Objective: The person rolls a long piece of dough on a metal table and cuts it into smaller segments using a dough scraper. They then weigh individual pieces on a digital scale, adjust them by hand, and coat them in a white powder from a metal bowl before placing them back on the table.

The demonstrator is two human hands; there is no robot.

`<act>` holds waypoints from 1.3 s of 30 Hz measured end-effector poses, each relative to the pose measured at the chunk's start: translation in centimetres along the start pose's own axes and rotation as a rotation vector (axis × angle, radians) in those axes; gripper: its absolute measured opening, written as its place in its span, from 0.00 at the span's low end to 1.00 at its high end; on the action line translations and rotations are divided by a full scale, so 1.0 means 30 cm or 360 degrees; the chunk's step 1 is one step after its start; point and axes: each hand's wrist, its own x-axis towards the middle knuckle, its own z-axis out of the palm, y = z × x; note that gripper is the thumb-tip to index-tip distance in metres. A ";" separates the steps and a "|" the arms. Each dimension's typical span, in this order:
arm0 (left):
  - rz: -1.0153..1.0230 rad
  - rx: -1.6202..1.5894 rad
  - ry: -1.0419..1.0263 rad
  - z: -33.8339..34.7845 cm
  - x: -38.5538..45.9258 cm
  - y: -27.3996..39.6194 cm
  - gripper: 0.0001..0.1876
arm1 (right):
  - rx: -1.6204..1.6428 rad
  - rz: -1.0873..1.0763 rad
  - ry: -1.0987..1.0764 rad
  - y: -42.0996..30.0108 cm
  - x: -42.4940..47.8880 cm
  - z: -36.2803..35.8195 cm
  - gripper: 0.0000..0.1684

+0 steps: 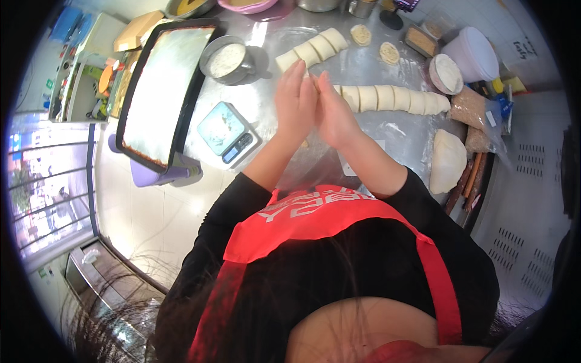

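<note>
My left hand point(297, 102) and my right hand point(333, 111) are pressed palm to palm above the steel worktable point(399, 136), fingers pointing away from me. Whatever may lie between the palms is hidden. Just beyond the fingertips, a short row of cut white dough pieces point(313, 49) slants up to the right. A longer row of cut dough point(392, 99) runs rightward from behind my right hand. Two small round dough pieces with a mottled surface, one point(361, 35) behind the other point(389, 53), lie past the rows. A big smooth dough lump point(448, 161) rests at the right edge.
Left of my hands are a digital kitchen scale point(222, 129), a metal cup of flour point(227, 59) and a large black-rimmed baking tray point(163, 90) overhanging the table. At right stand a flour bowl point(446, 75), a white bucket point(472, 53) and a plastic bag of brown grains point(470, 109).
</note>
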 end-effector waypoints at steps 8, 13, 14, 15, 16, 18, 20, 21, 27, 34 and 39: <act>0.0020 -0.0150 -0.0237 0.138 0.083 -0.094 0.27 | 0.0291 0.0023 0.0569 -0.104 0.295 -0.376 0.21; -0.0275 -0.0277 -0.0282 0.094 0.043 -0.226 0.24 | -0.0094 -0.0238 0.0616 -0.248 0.544 -0.674 0.22; -0.0337 -0.0245 -0.0302 0.086 0.027 -0.253 0.24 | -0.0390 -0.0228 0.0709 -0.255 0.568 -0.713 0.23; -0.0402 -0.0205 -0.0323 0.075 0.012 -0.279 0.23 | -0.0682 -0.0209 0.0798 -0.255 0.587 -0.741 0.25; -0.0424 -0.0178 -0.0317 0.072 0.002 -0.303 0.23 | -0.1196 -0.0269 0.0885 -0.262 0.610 -0.769 0.26; -0.0532 -0.0223 -0.0295 0.063 -0.010 -0.334 0.22 | -0.2233 -0.0368 0.1005 -0.269 0.640 -0.797 0.29; -0.0613 -0.0273 -0.0279 0.052 -0.003 -0.352 0.22 | -0.2461 -0.0542 0.1097 -0.254 0.626 -0.806 0.36; -0.0637 -0.0301 -0.0269 0.045 0.005 -0.358 0.22 | -0.2575 -0.0635 0.1132 -0.251 0.610 -0.788 0.40; -0.0676 -0.0324 -0.0281 0.062 0.050 -0.381 0.19 | -0.3099 -0.0643 0.0753 -0.186 0.595 -0.735 0.38; -0.0020 0.0478 -0.0272 -0.007 0.198 -0.447 0.16 | -0.3586 -0.0310 0.0511 -0.223 0.517 -0.683 0.47; 0.0114 0.0744 -0.0233 0.008 0.351 -0.498 0.19 | -0.3720 -0.0132 0.0431 -0.230 0.471 -0.695 0.50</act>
